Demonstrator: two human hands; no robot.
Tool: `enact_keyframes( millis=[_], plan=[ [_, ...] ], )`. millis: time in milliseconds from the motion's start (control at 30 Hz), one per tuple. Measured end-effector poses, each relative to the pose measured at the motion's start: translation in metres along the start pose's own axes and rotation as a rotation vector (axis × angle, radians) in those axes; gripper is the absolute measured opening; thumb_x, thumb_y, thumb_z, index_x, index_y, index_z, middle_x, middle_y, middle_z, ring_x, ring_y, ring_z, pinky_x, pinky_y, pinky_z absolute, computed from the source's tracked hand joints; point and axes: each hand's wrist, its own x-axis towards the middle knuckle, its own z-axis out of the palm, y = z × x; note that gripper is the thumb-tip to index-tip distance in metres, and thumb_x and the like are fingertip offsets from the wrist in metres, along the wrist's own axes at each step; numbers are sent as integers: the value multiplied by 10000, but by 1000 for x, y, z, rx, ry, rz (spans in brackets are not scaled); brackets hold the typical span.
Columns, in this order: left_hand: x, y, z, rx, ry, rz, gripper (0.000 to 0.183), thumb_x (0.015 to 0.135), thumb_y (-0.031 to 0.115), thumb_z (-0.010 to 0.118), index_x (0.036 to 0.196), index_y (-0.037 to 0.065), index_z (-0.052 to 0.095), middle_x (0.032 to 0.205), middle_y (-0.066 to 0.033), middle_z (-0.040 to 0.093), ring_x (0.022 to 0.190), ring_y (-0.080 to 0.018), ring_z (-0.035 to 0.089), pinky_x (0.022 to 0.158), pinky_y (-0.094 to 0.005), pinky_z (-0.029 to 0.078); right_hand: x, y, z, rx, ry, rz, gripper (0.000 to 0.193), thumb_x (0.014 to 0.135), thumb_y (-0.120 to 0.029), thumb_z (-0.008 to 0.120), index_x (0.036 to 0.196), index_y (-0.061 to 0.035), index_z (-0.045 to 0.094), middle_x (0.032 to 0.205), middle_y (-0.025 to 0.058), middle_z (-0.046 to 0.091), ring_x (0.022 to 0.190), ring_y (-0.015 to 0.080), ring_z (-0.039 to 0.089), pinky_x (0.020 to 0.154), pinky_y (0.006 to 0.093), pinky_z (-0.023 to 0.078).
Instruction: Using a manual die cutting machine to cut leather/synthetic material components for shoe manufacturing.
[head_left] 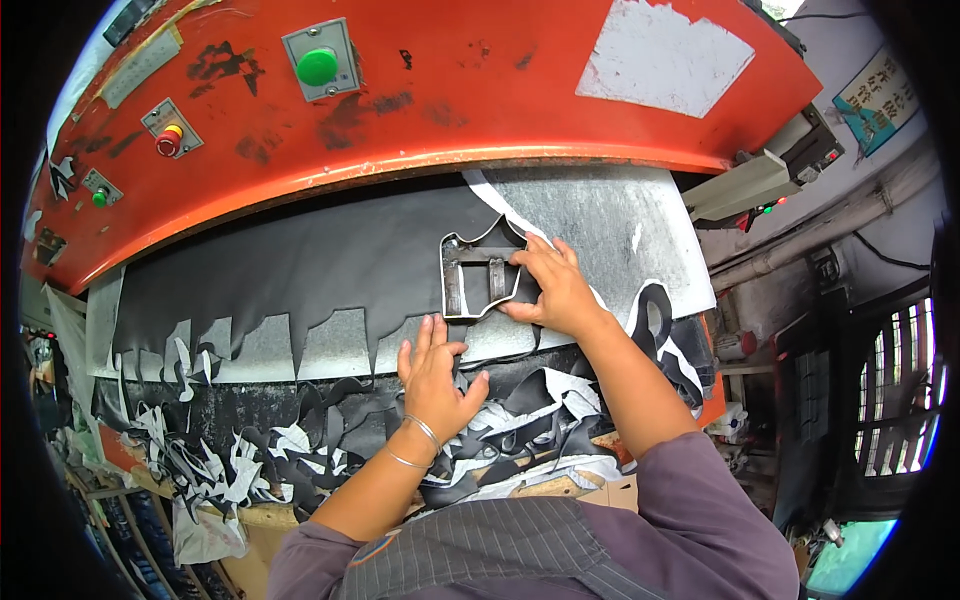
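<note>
Right hand (555, 290) grips the metal frame (496, 278), thumb and fingers bent round its 3 o'clock edge; the left hand (437, 378) lies open, palm down, fingertips right at the frame's 7 o'clock corner. Largest around them is the red machine (420, 130), arching across from 9 to 2 o'clock. Below it spreads a grey-white board (620, 220), and much of that is covered by the black sheet (300, 260), its near edge notched between 8 and 9 o'clock. Black and white scraps (290, 438) are heaped from 5 to 8 o'clock. The frame sits near the dial's centre, on the sheet's 3 o'clock end — crossed by bars, with black showing through its openings. Between 7 and 8 o'clock hangs a pale plastic bag (205, 535) — its contents cannot be made out. Smaller again, a round green button (317, 67) sits at 11 o'clock.
</note>
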Motion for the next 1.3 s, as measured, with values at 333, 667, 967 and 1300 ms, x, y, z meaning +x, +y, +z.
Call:
enact_keyframes(
  millis=[333, 667, 967, 1300],
  plan=[
    [-19, -75, -173, -364, 155, -217, 568, 813, 213, 702, 1300, 32, 472, 1464, -215, 357, 1378, -316, 319, 1116, -393, 259, -41, -87, -31, -9, 227, 329, 756, 734, -416, 758, 1318, -31, 469, 1260, 250, 537, 1218, 394, 477, 992, 460, 372],
    [-29, -231, -390, 105, 1124, -172, 655, 916, 173, 550, 1451, -51, 244, 1539, -186, 222, 1435, -268, 187, 1141, -342, 153, 94, -282, -64, 442, 446, 148, 394, 814, -313, 730, 971, -40, 494, 673, 103, 617, 626, 236, 624, 587, 345, 483],
    [-178, -118, -286, -190, 387, -202, 167, 867, 145, 627, 981, 27, 658, 854, -46, 678, 765, -153, 619, 728, -314, 499, -84, -310, -8, 86, -355, 308, 543, 761, -525, 705, 985, -43, 595, 812, 189, 651, 827, 374, 648, 727, 467, 504],
    [-247, -14, -136, 101, -3, 93, 174, 753, 270, 697, 742, 96, 700, 721, -69, 610, 726, -274, 590, 638, -374, 486, -195, -330, 34, -171, -233, 53, 416, 548, -157, 799, 891, -36, 600, 921, 121, 588, 909, 281, 582, 772, 365, 502]
  ],
)
